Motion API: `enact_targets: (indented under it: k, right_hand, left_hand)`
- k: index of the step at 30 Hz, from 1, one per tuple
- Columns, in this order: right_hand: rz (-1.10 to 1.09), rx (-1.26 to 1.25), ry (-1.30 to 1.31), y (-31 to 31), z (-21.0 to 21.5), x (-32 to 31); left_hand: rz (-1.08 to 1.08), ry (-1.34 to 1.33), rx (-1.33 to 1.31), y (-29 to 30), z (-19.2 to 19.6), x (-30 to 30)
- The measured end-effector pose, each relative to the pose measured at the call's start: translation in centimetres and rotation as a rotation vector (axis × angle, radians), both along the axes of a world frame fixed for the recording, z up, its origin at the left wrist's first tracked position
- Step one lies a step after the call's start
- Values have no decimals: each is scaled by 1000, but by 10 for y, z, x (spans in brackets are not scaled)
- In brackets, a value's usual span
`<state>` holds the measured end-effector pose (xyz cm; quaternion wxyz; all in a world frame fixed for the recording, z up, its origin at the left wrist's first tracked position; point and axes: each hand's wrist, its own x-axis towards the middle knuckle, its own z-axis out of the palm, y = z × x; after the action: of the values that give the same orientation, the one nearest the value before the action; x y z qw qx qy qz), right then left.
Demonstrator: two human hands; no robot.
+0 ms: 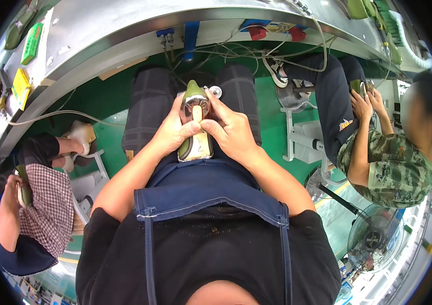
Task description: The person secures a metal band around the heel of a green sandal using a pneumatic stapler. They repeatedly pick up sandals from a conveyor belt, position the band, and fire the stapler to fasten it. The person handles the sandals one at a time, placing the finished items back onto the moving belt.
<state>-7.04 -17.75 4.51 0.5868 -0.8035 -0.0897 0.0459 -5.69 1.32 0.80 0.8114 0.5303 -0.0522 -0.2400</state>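
Note:
An olive-green shoe rests over my lap, its pointed green end facing away from me. Dark brown shows in its middle, and a cream part with dark marks lies at the near end. My left hand is wrapped round its left side. From the right, my right hand grips it in the same way. Both thumbs meet on a narrow pale-yellow strip along the middle of the shoe; whether that strip is loose or part of it I cannot tell. My fingers underneath are hidden.
A metal workbench curves across the front, with a green box and a yellow box at left. Co-workers sit on both sides, each holding a green shoe. A floor fan stands at lower right. Cables hang below the bench.

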Motion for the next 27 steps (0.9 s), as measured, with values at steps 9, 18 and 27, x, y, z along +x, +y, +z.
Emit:
enact_targets:
  k: [9,18,27]
  right_hand:
    - [50,-65,-263,9,33,5]
    - [174,-47,-685,26,60,26]
    - [353,-14,-586,46,84,38]
  left_hand:
    - [-12,-108,55,16,24,1]
    - [190,-945,407,49,55,47]
    - [363,-1273,459,74,77,72]
